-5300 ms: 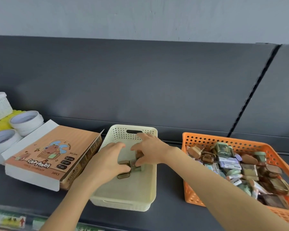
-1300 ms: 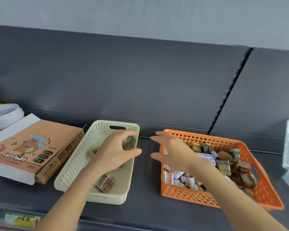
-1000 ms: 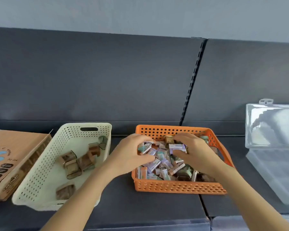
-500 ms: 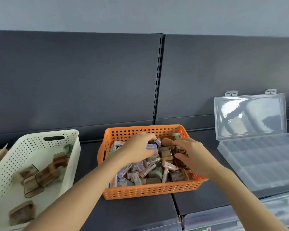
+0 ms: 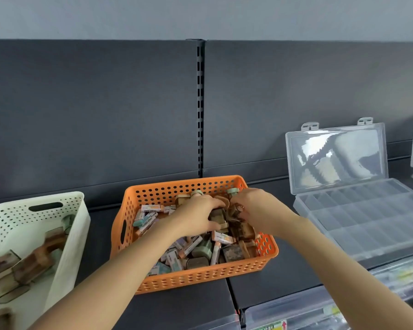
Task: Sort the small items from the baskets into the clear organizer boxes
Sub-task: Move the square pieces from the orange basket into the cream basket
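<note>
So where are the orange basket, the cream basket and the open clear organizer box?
orange basket [image 5: 200,275]: head view, on its perforated front wall.
cream basket [image 5: 14,219]: head view, on its perforated back wall.
clear organizer box [image 5: 336,158]: head view, on its raised lid.

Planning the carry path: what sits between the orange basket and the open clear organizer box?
Nothing, in the head view: only bare dark shelf separates orange basket and organizer box; the right forearm reaches across above it.
</note>
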A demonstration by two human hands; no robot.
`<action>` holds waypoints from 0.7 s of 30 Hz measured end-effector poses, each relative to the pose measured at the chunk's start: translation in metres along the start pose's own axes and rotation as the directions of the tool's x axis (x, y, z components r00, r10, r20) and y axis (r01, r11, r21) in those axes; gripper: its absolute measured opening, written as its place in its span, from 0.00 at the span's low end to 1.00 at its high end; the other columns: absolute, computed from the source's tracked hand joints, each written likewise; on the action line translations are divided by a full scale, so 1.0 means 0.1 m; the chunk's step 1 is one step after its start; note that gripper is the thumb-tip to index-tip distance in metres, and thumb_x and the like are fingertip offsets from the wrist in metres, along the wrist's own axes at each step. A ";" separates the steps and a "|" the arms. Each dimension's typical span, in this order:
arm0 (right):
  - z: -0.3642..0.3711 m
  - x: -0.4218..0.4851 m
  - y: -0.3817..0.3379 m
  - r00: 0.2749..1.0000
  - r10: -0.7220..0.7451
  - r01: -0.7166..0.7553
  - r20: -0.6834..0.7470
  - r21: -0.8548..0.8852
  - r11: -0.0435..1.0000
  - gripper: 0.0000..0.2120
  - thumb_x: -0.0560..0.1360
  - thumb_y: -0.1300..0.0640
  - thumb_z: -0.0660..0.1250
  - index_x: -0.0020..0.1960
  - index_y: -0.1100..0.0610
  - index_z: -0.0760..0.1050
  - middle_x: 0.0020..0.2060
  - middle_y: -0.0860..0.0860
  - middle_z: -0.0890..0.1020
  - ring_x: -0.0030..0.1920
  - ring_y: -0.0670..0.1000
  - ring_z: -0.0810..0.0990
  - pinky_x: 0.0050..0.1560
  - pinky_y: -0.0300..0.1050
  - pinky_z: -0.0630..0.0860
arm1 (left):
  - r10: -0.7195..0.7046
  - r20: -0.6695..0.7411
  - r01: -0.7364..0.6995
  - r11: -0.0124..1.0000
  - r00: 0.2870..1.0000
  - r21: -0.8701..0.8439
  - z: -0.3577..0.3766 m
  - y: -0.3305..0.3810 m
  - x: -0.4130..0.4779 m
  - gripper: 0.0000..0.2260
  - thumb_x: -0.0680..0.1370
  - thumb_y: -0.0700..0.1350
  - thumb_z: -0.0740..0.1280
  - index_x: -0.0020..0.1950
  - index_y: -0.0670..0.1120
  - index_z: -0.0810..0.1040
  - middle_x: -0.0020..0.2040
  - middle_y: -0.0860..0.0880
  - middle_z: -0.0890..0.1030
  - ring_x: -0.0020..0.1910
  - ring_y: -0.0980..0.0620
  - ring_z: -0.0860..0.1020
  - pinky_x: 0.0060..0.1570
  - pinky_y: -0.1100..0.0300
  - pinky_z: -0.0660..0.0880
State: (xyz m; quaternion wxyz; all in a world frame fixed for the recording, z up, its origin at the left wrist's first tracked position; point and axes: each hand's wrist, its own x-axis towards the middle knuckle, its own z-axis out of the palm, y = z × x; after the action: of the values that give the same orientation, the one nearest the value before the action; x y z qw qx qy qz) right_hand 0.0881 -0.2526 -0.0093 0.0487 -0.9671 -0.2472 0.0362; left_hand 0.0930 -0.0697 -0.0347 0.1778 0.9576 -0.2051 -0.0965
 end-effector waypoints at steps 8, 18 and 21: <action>-0.02 -0.11 0.07 0.999 0.013 -0.016 0.045 0.063 0.998 0.13 0.77 0.61 0.61 0.61 0.54 0.72 0.52 0.53 0.79 0.48 0.55 0.79 0.48 0.50 0.80 | 0.021 -0.098 -0.018 0.999 0.995 0.029 0.04 -0.04 -0.01 0.28 0.73 0.51 0.71 0.71 0.53 0.68 0.65 0.52 0.74 0.63 0.51 0.72 0.61 0.53 0.71; -0.09 -0.13 0.06 0.946 -0.192 0.237 0.261 -0.150 0.960 0.23 0.72 0.52 0.66 0.66 0.43 0.68 0.59 0.49 0.71 0.61 0.53 0.68 0.58 0.52 0.72 | -0.099 -0.194 -0.002 0.887 0.976 -0.462 -0.16 -0.19 -0.34 0.13 0.76 0.48 0.67 0.60 0.58 0.77 0.57 0.63 0.77 0.56 0.64 0.74 0.55 0.61 0.73; -0.06 -0.10 0.00 0.938 -0.199 0.276 0.283 -0.263 0.924 0.24 0.73 0.49 0.67 0.67 0.43 0.67 0.61 0.50 0.71 0.62 0.54 0.67 0.61 0.52 0.68 | -0.139 -0.149 0.022 0.801 0.979 -0.598 -0.16 -0.19 -0.44 0.12 0.77 0.44 0.65 0.55 0.60 0.77 0.55 0.61 0.78 0.54 0.61 0.76 0.50 0.62 0.76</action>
State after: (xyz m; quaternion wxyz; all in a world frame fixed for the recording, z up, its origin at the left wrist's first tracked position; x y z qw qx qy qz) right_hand 0.0802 -0.2575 -0.0027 -0.1257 -0.9133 -0.3701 0.1142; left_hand 0.0643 -0.0301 -0.0218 0.4823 0.8665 -0.1060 -0.0736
